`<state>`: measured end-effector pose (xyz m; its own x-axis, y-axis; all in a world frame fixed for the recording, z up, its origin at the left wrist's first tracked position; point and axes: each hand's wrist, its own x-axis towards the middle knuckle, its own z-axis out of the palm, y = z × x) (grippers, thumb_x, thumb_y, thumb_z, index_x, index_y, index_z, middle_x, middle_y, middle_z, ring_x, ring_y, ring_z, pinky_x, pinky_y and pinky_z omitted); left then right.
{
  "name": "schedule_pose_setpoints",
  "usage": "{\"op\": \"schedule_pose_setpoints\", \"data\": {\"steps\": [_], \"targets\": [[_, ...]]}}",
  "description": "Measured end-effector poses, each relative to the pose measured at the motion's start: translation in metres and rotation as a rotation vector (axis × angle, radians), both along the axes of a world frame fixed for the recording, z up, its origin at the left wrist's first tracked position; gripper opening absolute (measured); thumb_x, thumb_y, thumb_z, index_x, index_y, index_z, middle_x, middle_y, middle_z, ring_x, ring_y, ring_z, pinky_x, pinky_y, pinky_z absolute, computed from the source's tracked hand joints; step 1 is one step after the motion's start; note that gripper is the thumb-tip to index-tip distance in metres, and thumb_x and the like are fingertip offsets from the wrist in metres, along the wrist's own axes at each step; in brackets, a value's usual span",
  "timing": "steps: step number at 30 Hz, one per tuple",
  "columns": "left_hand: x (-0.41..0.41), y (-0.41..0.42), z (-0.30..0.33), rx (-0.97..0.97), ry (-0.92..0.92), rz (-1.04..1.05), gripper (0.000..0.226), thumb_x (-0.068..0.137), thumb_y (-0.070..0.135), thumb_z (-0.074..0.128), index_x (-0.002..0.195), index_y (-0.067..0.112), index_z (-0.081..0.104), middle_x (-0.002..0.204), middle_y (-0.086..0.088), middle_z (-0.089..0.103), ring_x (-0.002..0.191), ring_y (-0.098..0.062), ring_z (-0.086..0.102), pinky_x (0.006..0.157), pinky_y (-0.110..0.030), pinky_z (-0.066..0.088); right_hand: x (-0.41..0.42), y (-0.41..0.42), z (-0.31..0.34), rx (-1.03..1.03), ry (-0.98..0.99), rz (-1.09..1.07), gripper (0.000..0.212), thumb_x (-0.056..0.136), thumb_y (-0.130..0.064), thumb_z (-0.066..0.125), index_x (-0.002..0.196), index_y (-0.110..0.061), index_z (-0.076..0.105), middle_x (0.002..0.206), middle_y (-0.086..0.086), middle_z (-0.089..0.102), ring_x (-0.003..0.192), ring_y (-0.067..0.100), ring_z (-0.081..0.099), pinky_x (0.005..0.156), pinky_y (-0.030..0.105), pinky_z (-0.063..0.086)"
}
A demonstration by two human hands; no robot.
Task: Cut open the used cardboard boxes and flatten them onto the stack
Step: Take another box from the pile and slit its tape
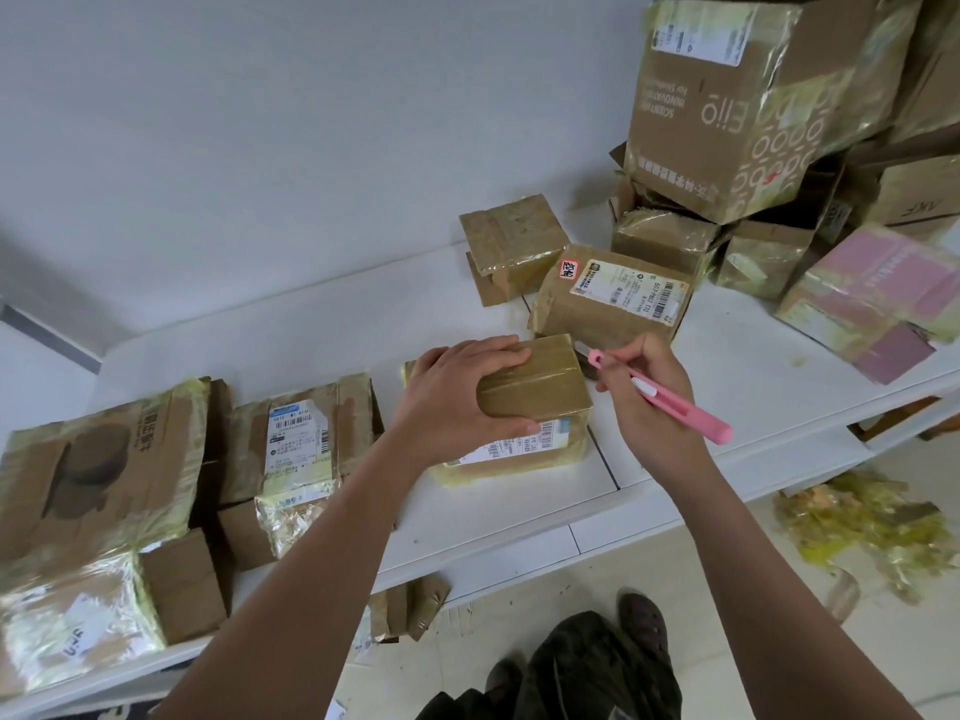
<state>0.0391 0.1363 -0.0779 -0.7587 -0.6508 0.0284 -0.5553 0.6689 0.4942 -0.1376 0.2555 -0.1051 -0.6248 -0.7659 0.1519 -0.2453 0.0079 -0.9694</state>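
Two hands are engaged. My left hand (457, 394) grips the taped cardboard box (524, 407) on the white tabletop (332, 330); my right hand (647, 387) holds a pink utility knife (670, 400), tip beside the box's right edge.

White table (322, 324) — taped cardboard boxes (613, 298) lie on it.

bright even light, soft shadows, tape glare, wide-angle bending at edges
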Motion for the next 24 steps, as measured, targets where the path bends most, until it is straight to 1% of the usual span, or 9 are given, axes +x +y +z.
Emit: {"op": "schedule_pose_setpoints", "data": {"steps": [2,4,5,9,11,13,15,20,24], "targets": [[-0.0002,-0.0010,-0.0006,-0.001,0.003,0.003,0.078,0.069,0.060,0.076,0.138,0.045,0.046,0.146,0.032,0.035,0.131,0.010,0.026,0.109,-0.021,0.007,-0.0003,-0.0013,0.0006,-0.010,-0.005,-0.001,0.026,0.097,-0.013,0.058,0.080,-0.029,0.049,0.087,0.015,0.063,0.083,0.019,0.064,0.065,0.014,0.046],[-0.0005,-0.0021,-0.0010,-0.004,0.001,0.001,0.078,0.069,0.061,0.076,0.138,0.044,0.046,0.146,0.031,0.035,0.132,0.010,0.026,0.109,-0.021,0.006,-0.0001,-0.0024,0.0024,-0.028,-0.025,0.003,0.027,0.097,-0.010,0.058,0.079,-0.027,0.049,0.084,0.011,0.063,0.075,0.008,0.064,0.063,0.010,0.045],[-0.0008,-0.0027,-0.0009,-0.006,0.000,0.001,0.078,0.069,0.061,0.076,0.138,0.044,0.046,0.147,0.031,0.035,0.132,0.009,0.027,0.109,-0.021,0.006,-0.0002,-0.0029,0.0028,-0.030,-0.029,0.003,0.027,0.097,-0.009,0.058,0.079,-0.027,0.049,0.084,0.010,0.063,0.074,0.008,0.064,0.063,0.010,0.046],[-0.0014,-0.0044,-0.0016,-0.004,0.002,-0.001,0.078,0.069,0.061,0.076,0.139,0.045,0.046,0.146,0.031,0.035,0.132,0.009,0.027,0.111,-0.023,0.007,-0.0002,-0.0034,0.0025,-0.037,-0.012,-0.031,0.026,0.096,-0.011,0.060,0.079,-0.028,0.050,0.082,0.005,0.064,0.074,0.010,0.065,0.065,0.017,0.049],[-0.0018,-0.0052,-0.0020,-0.004,0.006,-0.001,0.078,0.068,0.062,0.075,0.139,0.045,0.046,0.146,0.031,0.035,0.132,0.009,0.027,0.111,-0.024,0.008,0.0006,-0.0033,0.0019,-0.039,-0.003,-0.058,0.030,0.096,-0.014,0.060,0.077,-0.036,0.051,0.076,-0.006,0.065,0.074,0.011,0.066,0.067,0.022,0.050],[-0.0025,-0.0061,-0.0022,-0.007,-0.001,-0.003,0.078,0.069,0.063,0.075,0.139,0.045,0.045,0.147,0.031,0.035,0.133,0.008,0.027,0.113,-0.026,0.009,0.0011,-0.0047,0.0018,-0.032,0.004,-0.060,0.033,0.094,-0.018,0.061,0.074,-0.042,0.053,0.072,-0.008,0.066,0.074,0.012,0.066,0.068,0.024,0.051],[-0.0028,-0.0068,-0.0024,-0.008,-0.008,-0.003,0.078,0.069,0.064,0.074,0.139,0.045,0.045,0.147,0.031,0.035,0.134,0.007,0.028,0.115,-0.028,0.009,0.0011,-0.0063,0.0028,-0.026,0.017,-0.052,0.029,0.091,-0.024,0.061,0.073,-0.045,0.053,0.074,-0.011,0.066,0.073,0.013,0.066,0.069,0.030,0.052],[-0.0033,-0.0077,-0.0022,-0.008,-0.004,-0.003,0.079,0.069,0.063,0.075,0.139,0.044,0.046,0.147,0.030,0.035,0.133,0.007,0.028,0.113,-0.027,0.010,-0.0023,-0.0082,0.0040,-0.008,0.092,-0.015,0.021,0.089,-0.028,0.058,0.076,-0.044,0.052,0.082,-0.007,0.063,0.074,0.015,0.064,0.067,0.039,0.056],[-0.0035,-0.0072,-0.0017,-0.008,-0.009,-0.001,0.078,0.069,0.063,0.074,0.139,0.045,0.046,0.147,0.031,0.035,0.133,0.008,0.027,0.113,-0.026,0.008,-0.0077,-0.0096,0.0076,0.033,0.081,0.027,0.014,0.086,-0.026,0.054,0.075,-0.034,0.050,0.076,-0.005,0.063,0.073,0.021,0.063,0.070,0.051,0.055]]}}
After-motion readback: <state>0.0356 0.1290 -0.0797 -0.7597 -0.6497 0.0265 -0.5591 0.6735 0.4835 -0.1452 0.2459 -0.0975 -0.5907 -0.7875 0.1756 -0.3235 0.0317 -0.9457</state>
